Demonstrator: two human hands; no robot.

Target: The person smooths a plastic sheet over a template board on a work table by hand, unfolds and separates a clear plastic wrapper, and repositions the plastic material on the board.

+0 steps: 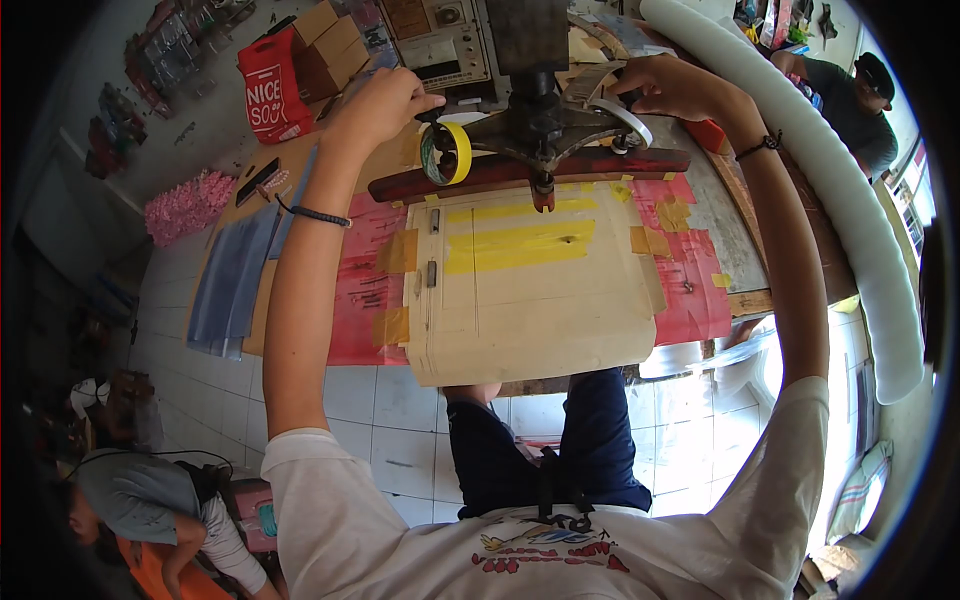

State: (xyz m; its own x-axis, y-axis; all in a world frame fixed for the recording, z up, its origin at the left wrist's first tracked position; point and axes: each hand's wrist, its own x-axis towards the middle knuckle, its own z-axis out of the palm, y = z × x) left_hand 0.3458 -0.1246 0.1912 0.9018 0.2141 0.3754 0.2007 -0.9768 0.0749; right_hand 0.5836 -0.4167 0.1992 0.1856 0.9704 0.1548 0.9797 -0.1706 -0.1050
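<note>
My left hand [392,98] is closed at the left end of a dark metal press head [542,135]. Its thumb lies by a black knob, and what its fingers hold is hidden. A yellow tape roll [457,155] hangs just below. On the other side, my right hand [665,88] has bent fingers beside a silver-white tape roll [630,122]; I cannot make out what they grip. Under the head runs a long dark red bar [420,183]. Below it lies a beige sheet [560,315] with yellow tape strips, over red sheets [690,275] taped at the sides.
Behind the press stands a control box [445,45]. A red bag [272,90] and cardboard boxes [335,50] are at the back left. Blue-grey plastic sheets [235,280] lie left. A thick white roll [810,130] curves along the right. Other people are at lower left and upper right.
</note>
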